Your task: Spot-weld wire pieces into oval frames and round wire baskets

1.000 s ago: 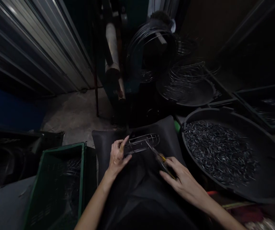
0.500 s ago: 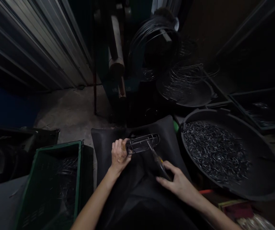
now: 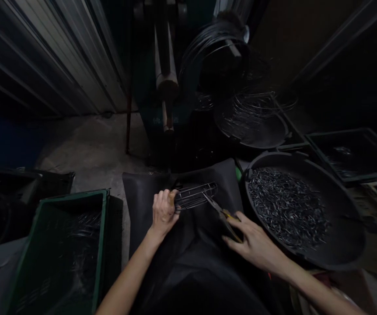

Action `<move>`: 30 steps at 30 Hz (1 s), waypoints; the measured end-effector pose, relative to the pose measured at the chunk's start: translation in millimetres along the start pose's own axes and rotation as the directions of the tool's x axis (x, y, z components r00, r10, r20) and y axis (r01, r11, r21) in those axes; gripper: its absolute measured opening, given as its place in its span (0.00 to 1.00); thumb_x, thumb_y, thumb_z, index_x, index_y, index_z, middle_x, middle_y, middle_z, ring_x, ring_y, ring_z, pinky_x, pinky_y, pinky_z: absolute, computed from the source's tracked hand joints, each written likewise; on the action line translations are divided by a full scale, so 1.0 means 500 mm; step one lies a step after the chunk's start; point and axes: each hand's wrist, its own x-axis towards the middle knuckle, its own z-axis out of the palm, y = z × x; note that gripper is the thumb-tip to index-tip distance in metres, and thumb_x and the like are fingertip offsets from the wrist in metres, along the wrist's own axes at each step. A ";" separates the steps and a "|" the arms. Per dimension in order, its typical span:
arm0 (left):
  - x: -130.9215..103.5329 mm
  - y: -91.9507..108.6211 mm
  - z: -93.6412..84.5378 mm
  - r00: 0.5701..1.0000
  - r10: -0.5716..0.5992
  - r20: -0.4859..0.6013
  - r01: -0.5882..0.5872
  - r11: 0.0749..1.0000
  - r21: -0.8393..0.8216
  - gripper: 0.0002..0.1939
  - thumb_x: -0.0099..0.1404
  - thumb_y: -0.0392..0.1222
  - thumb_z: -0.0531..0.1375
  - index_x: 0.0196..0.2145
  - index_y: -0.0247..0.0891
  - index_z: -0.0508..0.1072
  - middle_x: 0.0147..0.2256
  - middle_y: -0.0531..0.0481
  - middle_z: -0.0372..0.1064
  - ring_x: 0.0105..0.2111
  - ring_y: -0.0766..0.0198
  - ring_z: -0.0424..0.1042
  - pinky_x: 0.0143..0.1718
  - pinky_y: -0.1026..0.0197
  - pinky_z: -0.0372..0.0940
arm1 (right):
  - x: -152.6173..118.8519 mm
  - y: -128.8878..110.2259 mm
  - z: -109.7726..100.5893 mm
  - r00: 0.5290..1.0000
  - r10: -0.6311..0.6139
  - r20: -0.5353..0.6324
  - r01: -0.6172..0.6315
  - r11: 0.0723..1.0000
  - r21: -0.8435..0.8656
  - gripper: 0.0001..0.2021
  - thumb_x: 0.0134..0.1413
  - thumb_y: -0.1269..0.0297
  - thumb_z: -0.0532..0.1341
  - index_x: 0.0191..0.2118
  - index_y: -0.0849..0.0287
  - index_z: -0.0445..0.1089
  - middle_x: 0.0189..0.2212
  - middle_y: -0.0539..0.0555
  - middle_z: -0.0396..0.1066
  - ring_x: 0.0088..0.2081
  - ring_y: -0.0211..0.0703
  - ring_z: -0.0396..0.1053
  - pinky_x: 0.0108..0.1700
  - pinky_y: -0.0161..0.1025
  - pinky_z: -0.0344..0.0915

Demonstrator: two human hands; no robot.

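My left hand (image 3: 165, 207) is closed around the left end of a small wire cage (image 3: 193, 197), an elongated frame of thin metal wires with a rounded far end. In my right hand (image 3: 252, 240) is a pair of long-nose pliers (image 3: 223, 213) with yellow on the handles. Its slim jaws point up and left and reach the wires near the cage's right part; whether they grip a wire I cannot tell. Both hands are above a black apron (image 3: 188, 271) spread over the lap.
To the right stands a wide black basin (image 3: 346, 232) holding many small bent metal pieces. A green crate (image 3: 102, 245) with wire pieces is at the left. Ahead are a dark machine (image 3: 167, 92), a coil of wire (image 3: 204, 39) and another basin (image 3: 267, 140) with wire.
The pliers have shifted slightly right, and their handles look wider apart. The cage has tilted a little in my left hand. The whole view has shifted slightly.
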 end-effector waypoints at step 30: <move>0.017 -0.015 -0.001 1.000 -0.002 0.031 0.003 0.999 -0.043 0.23 0.56 0.34 0.57 0.50 0.35 0.61 0.36 0.46 0.62 0.35 0.56 0.62 0.35 0.56 0.57 | 0.016 -0.001 -0.011 0.938 0.022 0.345 -0.269 0.670 0.692 0.21 0.40 0.45 0.65 0.31 0.59 0.66 0.24 0.47 0.58 0.26 0.35 0.57 0.27 0.33 0.58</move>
